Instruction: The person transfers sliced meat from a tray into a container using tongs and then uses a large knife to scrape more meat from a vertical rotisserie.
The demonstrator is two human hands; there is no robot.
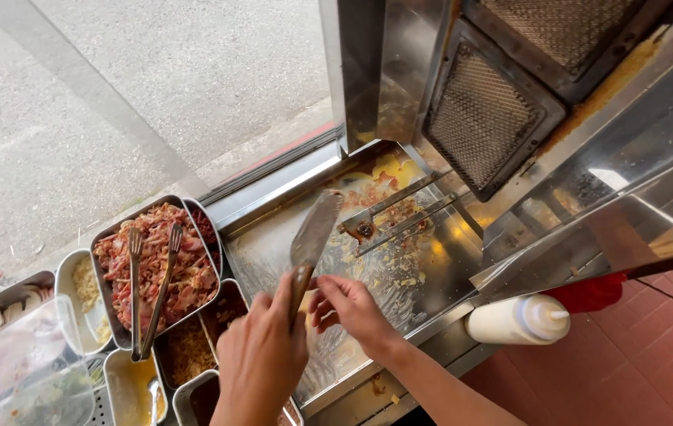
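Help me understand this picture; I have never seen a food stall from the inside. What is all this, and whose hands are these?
The camera sits on the person's head, looking down at their own bare hands. The left hand grips a broad knife by its handle; the right hand touches that handle. Below lies a greasy metal tray under a grill heater. To the left, a pan of shaved meat holds tongs. A white squeeze bottle lies on the right.
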